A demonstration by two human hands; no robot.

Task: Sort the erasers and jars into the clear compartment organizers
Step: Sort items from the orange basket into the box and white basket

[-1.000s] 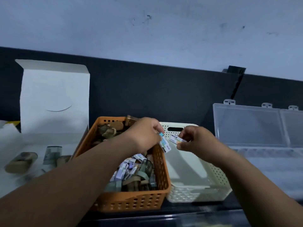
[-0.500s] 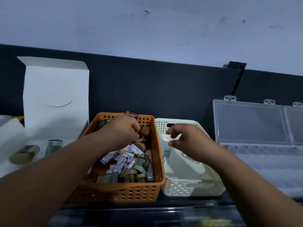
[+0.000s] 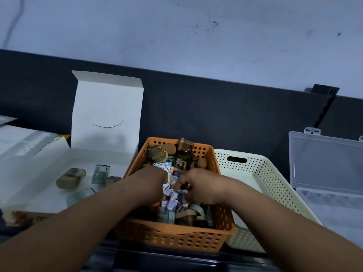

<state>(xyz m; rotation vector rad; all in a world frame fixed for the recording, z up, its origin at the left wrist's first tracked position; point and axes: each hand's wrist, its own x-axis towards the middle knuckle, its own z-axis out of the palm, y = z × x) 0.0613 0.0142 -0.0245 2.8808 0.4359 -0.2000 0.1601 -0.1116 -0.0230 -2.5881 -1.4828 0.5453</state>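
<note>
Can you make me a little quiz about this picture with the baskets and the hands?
1. True or false: both hands are inside the orange basket.
2. Which basket holds the erasers and jars? A) the cream basket B) the orange basket C) neither
3. Fill in: the clear organizer on the right has its lid ____.

Key
1. True: the left hand and right hand both dig into the eraser pile.
2. B.
3. Open.
</note>
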